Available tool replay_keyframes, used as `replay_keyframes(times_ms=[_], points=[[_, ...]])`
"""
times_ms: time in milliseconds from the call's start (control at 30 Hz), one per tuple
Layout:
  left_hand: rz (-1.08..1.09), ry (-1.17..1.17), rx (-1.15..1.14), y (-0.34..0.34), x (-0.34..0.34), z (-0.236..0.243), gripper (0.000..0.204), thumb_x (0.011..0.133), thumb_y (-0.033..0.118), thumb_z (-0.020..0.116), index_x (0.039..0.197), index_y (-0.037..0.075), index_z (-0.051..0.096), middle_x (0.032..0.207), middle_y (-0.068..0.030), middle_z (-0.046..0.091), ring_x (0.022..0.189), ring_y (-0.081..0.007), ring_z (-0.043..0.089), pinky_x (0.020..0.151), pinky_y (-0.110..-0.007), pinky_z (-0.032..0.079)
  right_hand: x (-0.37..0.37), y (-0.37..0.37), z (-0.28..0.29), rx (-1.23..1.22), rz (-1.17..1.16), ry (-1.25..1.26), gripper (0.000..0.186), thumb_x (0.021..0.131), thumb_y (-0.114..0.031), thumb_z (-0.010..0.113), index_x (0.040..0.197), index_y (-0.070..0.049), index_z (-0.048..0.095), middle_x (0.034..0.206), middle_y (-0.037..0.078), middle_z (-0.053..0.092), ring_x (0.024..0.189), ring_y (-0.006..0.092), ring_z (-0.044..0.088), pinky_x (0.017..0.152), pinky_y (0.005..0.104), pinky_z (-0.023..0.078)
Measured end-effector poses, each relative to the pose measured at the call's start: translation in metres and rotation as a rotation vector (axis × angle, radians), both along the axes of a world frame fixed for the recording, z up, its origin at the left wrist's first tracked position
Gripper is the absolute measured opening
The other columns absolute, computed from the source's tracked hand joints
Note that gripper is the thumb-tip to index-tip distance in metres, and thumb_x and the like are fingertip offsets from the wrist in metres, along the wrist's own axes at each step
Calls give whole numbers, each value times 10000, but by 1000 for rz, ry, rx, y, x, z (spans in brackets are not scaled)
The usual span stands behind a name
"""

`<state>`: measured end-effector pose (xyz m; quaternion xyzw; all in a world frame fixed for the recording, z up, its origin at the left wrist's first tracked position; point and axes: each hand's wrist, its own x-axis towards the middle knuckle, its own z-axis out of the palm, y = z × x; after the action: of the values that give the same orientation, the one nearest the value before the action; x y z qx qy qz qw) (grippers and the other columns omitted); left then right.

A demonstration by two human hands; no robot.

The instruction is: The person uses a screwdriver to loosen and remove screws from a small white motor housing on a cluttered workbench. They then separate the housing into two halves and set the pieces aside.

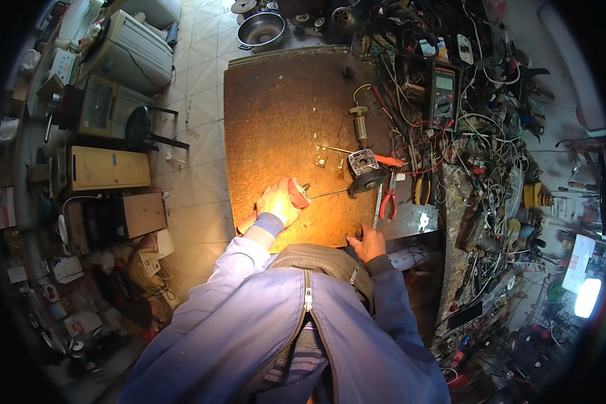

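Note:
My left hand [276, 203] is wrapped round a red, rounded tool housing [299, 194] above the left front of the wooden table, under bright light. A thin metal rod [331, 193] lies between that housing and a grey metal gear head with a dark round guard [366, 179]. At the front edge of the table, my right hand [368, 244] has its fingers curled together; whatever they may hold is too small to make out. Beyond the gear head lies a motor armature [361, 126]. A screwdriver with an orange handle [389, 161] rests against the gear head.
Red-handled pliers [388, 204] and yellow-and-black pliers [421, 190] lie at the right of the table [276, 114]. A multimeter [444, 97] sits among tangled wires farther right. A black pan [261, 31] stands past the far edge. Small loose parts [321, 161] lie mid-table.

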<state>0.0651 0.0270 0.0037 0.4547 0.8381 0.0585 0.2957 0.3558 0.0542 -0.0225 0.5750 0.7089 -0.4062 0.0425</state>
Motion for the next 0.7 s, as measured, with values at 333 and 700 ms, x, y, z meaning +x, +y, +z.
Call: replay_keyframes(times_ms=[333,700], points=[[-12,25,-77,5,3,2,847,676,307,873,1424,121,521,1332,-180,657,1288,-377,592,1083,-492,476,-3,10,-7,29,253,-145,529,721,-329,941,1010,35,689,918,292,715,881,438,725,764,502,576],[-38,57,-61,3,3,-5,906,670,317,888,1461,111,497,1380,-173,635,1312,-371,576,1103,-482,462,-2,6,-8,93,178,-90,516,674,-326,960,986,-4,705,851,272,718,859,448,725,750,509,580]])
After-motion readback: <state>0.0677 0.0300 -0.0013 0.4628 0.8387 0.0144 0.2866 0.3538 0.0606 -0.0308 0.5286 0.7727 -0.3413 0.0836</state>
